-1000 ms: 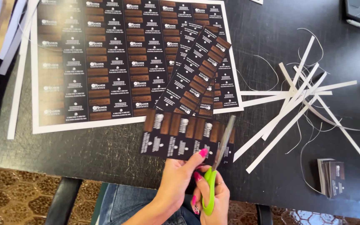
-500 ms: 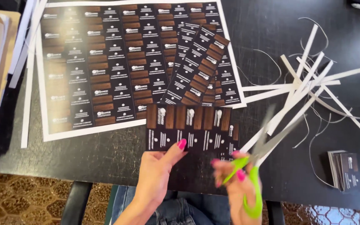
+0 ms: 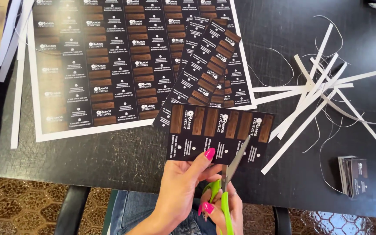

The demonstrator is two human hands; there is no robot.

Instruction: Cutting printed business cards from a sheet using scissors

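The left hand (image 3: 181, 191) is pinching the lower edge of a strip of printed cards (image 3: 220, 132), thumb on top, just below the big printed sheet (image 3: 109, 65). The right hand (image 3: 225, 209) is gripping green-handled scissors (image 3: 227, 182), fingers closed through the loops, blades slightly parted at the strip's lower edge. White paper trimmings (image 3: 318, 87) are lying right of the sheet, and a small stack of cut cards (image 3: 353, 174) farther right

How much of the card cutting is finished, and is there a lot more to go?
Done: a small stack of cut cards and white paper trimmings lie on the black table. In hand: the left hand holds a strip of cards while the right hand works green scissors into it. Left: more strips and a big uncut sheet.
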